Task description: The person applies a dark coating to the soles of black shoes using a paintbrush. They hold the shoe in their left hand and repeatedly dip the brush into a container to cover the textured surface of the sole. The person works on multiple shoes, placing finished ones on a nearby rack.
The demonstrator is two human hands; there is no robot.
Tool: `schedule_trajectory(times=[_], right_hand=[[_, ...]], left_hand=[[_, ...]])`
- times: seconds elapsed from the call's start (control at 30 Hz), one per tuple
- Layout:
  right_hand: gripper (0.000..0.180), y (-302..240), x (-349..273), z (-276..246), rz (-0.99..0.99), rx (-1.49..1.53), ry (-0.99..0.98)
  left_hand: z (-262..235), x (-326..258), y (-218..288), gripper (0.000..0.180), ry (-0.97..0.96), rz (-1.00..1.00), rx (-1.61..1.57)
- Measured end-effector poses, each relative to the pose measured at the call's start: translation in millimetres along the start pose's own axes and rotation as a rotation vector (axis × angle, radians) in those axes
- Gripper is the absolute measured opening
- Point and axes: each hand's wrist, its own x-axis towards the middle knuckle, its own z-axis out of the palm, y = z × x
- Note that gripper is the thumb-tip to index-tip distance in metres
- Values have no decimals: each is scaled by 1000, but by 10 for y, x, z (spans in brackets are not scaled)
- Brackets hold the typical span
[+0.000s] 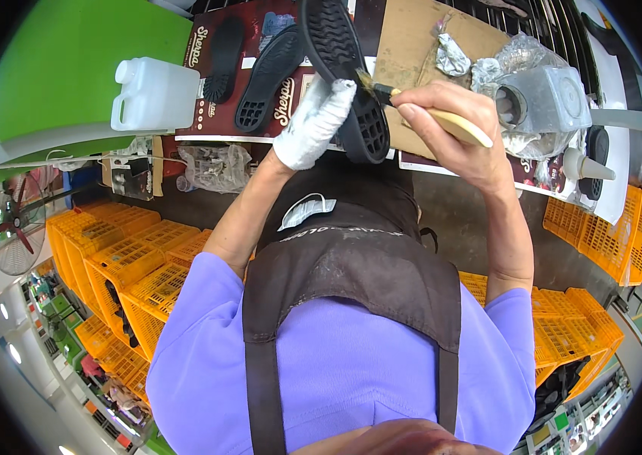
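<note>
My left hand [312, 125], in a white glove, grips the edge of a black shoe sole [334, 38] and holds it tilted over the bench edge. Its treaded underside and a grid-patterned end show. My bare right hand [454, 125] is closed round a brush [461, 127] with a pale wooden handle and a dark ferrule. The bristles touch the sole's edge, close to my gloved fingertips. Two more black soles lie to the left on dark red printed cardboard [189, 114]: a flat one [224, 61] and a raised one [269, 76].
A white plastic jug [155, 95] stands at the left by a green surface [93, 68]. On the right, brown cardboard [404, 45], a translucent container [552, 98] and a nozzle bottle [588, 167] lie near another sole [596, 148]. Orange crates [139, 265] stand behind me on both sides.
</note>
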Motion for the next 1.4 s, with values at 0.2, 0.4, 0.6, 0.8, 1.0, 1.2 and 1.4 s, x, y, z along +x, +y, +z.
schedule_trajectory(times=[0.2,0.4,0.6,0.8,1.0,1.2,1.4], right_hand=[[7,-62,-46,-77,84,20,-51],[7,1,-81,-146,81,-38,-71],[8,-21,-65,-100,132,-87,3],[13,-56,-1,-46,362,-53,49],[20,-162,44,9,525,181,145],[23,-369,-83,62,634,367,64],[23,-99,-353,-103,654,931,171]], left_hand=[[-74,53,35,40,36,28,-102],[-207,87,194,48,-117,51,172],[-92,30,282,60,-85,341,479],[-16,-28,160,58,-177,386,58],[-154,62,-9,30,-152,45,237],[-188,168,-71,32,-141,234,422],[-44,239,122,40,-58,-40,-237]])
